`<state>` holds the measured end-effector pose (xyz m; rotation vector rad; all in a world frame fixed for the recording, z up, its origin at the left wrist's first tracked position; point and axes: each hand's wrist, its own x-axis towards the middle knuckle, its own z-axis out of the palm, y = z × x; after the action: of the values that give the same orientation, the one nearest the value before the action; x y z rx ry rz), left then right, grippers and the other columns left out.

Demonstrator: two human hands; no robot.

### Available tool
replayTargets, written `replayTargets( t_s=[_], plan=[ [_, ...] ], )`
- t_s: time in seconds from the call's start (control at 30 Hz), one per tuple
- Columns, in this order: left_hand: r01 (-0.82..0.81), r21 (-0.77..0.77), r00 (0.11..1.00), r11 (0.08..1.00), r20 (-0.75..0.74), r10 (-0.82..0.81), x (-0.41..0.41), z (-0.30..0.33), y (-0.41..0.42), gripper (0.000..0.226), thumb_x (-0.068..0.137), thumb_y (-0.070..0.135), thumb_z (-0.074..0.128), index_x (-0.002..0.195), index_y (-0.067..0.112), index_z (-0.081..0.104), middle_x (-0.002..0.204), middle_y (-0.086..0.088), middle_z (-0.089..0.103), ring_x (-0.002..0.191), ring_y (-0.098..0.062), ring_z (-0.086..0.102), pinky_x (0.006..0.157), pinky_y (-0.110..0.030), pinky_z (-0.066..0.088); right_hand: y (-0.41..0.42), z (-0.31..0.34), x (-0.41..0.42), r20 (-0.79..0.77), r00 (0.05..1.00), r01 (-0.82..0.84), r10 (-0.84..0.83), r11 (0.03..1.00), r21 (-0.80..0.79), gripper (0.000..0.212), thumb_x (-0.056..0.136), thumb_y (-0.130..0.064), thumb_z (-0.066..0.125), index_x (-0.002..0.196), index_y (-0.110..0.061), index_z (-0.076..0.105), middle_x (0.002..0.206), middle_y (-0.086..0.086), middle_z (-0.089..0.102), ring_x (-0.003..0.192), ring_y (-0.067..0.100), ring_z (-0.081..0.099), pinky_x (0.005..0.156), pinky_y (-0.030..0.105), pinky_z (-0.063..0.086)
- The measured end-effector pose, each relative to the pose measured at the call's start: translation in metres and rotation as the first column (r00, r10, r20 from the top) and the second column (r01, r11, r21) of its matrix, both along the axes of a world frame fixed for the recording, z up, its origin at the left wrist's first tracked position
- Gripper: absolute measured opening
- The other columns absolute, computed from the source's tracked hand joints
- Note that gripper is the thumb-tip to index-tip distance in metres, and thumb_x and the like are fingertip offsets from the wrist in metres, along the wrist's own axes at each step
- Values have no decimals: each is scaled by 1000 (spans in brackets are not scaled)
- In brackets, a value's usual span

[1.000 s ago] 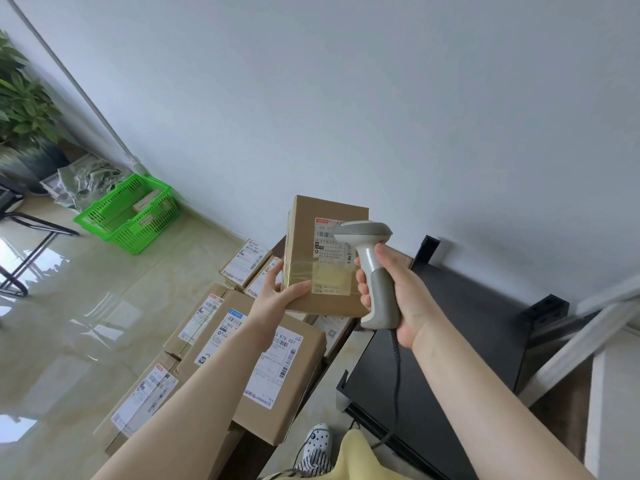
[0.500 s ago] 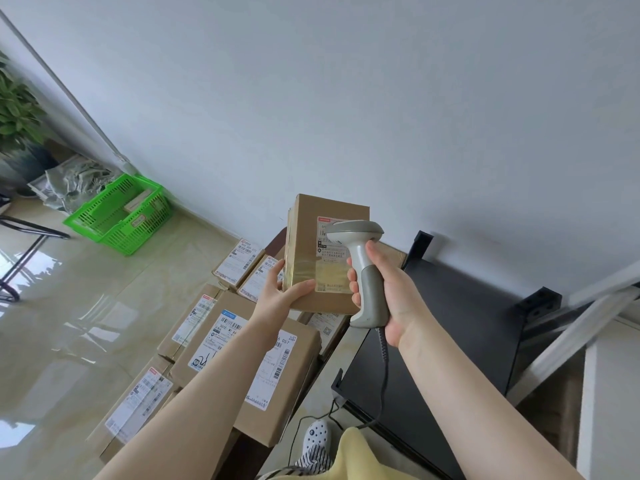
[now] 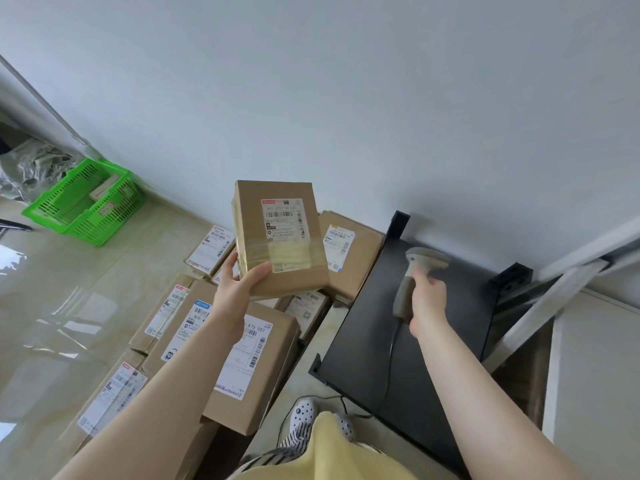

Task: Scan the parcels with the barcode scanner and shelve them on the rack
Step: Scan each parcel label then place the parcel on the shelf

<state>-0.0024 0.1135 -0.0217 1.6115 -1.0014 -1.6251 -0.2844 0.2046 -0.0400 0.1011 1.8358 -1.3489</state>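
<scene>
The barcode scanner is blurred, and its handle is partly hidden by the right hand. The print on the parcel label is too small to be read. The white rack is cut off at the right edge.

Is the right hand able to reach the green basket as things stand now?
Probably not: the right hand grips the scanner over the black shelf, while the green basket sits far off beyond the parcels.

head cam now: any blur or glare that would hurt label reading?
Head view: the scanner and right hand are motion-smeared over the black shelf; the held parcel, gripped by the left hand, is sharper, barcode visible but its small print unreadable; window glare streaks the floor tiles; wide-angle lens bends the wall line.
</scene>
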Motion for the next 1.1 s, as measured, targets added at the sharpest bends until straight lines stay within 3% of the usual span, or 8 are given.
replayTargets(
  t_s=[0.1, 0.23, 0.43, 0.67, 0.87, 0.93, 1.0, 1.1],
  plan=[
    [10, 1, 1000, 1000, -22, -10, -4, -2, 3, 113, 48, 57, 85, 149, 39, 39, 122, 0, 70, 115, -25, 66, 114, -51, 41, 9, -35, -13, -11, 999, 44, -43, 995, 92, 38, 95, -33, 63, 121, -6, 55, 98, 6, 61, 95, 26, 57, 83, 39, 46],
    [55, -14, 997, 998, -60, -55, -12, -1, 6, 109, 52, 54, 85, 150, 36, 40, 122, 1, 71, 113, -22, 67, 112, -48, 44, 13, -73, -22, -53, 997, 63, -55, 986, 155, 43, 90, -26, 70, 123, -4, 53, 114, 8, 64, 99, 27, 59, 79, 33, 41],
    [114, -42, 988, 993, -100, -118, -25, 3, 16, 106, 56, 50, 83, 151, 29, 39, 125, 0, 71, 101, -12, 71, 87, -32, 53, 18, -105, -26, -114, 988, -80, 109, 969, 234, 40, 85, -27, 75, 115, -4, 60, 113, 11, 67, 97, 26, 61, 74, 28, 40],
    [108, -35, 982, 994, -152, -112, -37, 3, 38, 104, 58, 47, 83, 150, 25, 39, 122, -1, 73, 103, -15, 70, 97, -39, 52, 22, -114, -32, -174, 964, -139, 199, 942, 306, 46, 84, -34, 75, 113, -1, 60, 93, 8, 61, 87, 28, 60, 72, 30, 41],
    [61, -63, 981, 996, -178, -71, -41, 10, 56, 106, 57, 46, 83, 151, 23, 39, 123, -2, 71, 96, -11, 71, 86, -31, 54, 12, -66, -21, -342, 917, -33, 207, 892, 452, 49, 91, -35, 63, 126, -3, 51, 132, 18, 55, 120, 37, 55, 98, 43, 47],
    [41, -69, 982, 997, -180, -53, -42, 13, 64, 99, 64, 41, 82, 151, 24, 38, 122, -1, 72, 95, -10, 71, 89, -31, 54, 8, -45, -11, -399, 897, -73, 190, 954, 289, 27, 96, -38, 53, 104, -12, 59, 114, 12, 61, 106, 33, 58, 88, 39, 47],
    [33, -81, 984, 996, -172, -47, -41, 16, 70, 101, 64, 42, 83, 152, 24, 37, 123, -1, 70, 95, -9, 72, 91, -32, 54, 8, -21, 6, -373, 902, -222, 219, 974, 34, 26, 100, -45, 47, 88, -23, 54, 94, 1, 57, 89, 21, 54, 78, 34, 42],
    [49, -95, 983, 994, -174, -65, -38, 22, 87, 106, 61, 44, 83, 153, 25, 34, 125, -2, 68, 98, -11, 71, 86, -30, 56, 20, 11, 34, -205, 874, -477, 441, 859, -185, 57, 94, -64, 47, 128, -19, 55, 121, -4, 59, 110, 13, 54, 94, 34, 41]
  ],
)
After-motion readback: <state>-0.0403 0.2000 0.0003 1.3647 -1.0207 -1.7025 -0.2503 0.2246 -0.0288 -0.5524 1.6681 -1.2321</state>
